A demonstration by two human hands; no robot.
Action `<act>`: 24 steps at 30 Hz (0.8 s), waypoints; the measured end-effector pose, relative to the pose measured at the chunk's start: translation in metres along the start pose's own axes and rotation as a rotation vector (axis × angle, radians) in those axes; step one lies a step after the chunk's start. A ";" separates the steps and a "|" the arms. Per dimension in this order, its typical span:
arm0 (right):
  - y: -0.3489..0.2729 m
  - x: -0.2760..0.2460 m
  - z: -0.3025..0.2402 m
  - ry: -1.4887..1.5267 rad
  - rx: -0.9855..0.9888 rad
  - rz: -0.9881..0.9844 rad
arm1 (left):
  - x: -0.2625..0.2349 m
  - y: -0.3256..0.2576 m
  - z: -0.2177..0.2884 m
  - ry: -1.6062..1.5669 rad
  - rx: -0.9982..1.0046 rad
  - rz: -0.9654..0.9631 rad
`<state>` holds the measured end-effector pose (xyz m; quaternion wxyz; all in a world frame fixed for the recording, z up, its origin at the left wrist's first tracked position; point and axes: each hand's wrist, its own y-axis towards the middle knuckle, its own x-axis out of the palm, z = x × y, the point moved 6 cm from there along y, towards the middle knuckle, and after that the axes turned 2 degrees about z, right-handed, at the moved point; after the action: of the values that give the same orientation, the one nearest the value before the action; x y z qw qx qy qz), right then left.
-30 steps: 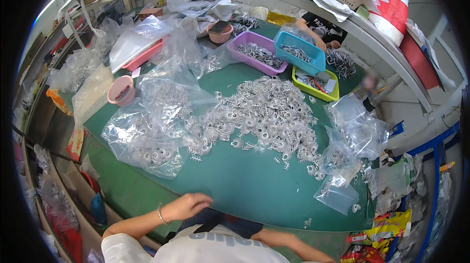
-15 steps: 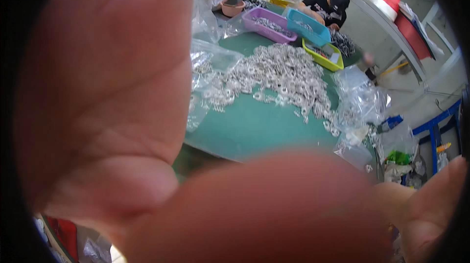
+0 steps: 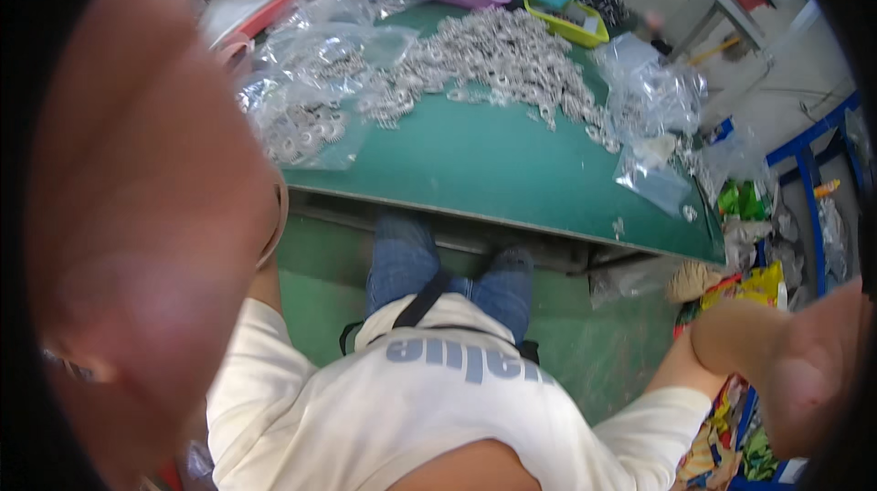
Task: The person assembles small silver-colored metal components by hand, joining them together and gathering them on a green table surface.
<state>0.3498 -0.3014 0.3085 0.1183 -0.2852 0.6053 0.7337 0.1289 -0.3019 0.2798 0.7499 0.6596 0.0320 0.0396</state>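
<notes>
Left hand [image 3: 137, 217] looms blurred at the near left, right hand [image 3: 795, 372] at the near right; finger spread cannot be told. The metal rings [image 3: 493, 62] lie heaped far off on the green table [image 3: 512, 171], well apart from both hands.

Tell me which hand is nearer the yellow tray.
Hard to say: both hands are raised close to the lens. The left hand fills the picture's left side, the right hand its lower right corner; the yellow tray lies far across the table.

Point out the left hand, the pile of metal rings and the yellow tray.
left hand [image 3: 137, 244], head view, on the blurred palm close to the lens.
pile of metal rings [image 3: 498, 57], head view, middle of the heap.
yellow tray [image 3: 568, 31], head view, on its near rim.
</notes>
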 end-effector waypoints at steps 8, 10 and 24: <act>-0.002 0.007 -0.019 0.016 -0.057 0.011 | -0.010 -0.010 0.048 0.105 0.110 -0.034; -0.001 0.010 -0.028 -0.029 -0.066 -0.037 | -0.013 -0.018 0.067 0.081 0.201 -0.036; -0.096 0.014 0.012 0.006 0.161 0.492 | -0.065 -0.125 -0.022 0.152 0.008 0.136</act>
<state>0.3854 -0.2690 0.2231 -0.0430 -0.1211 0.7131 0.6892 0.0638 -0.3027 0.1523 0.7382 0.6585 0.0442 0.1400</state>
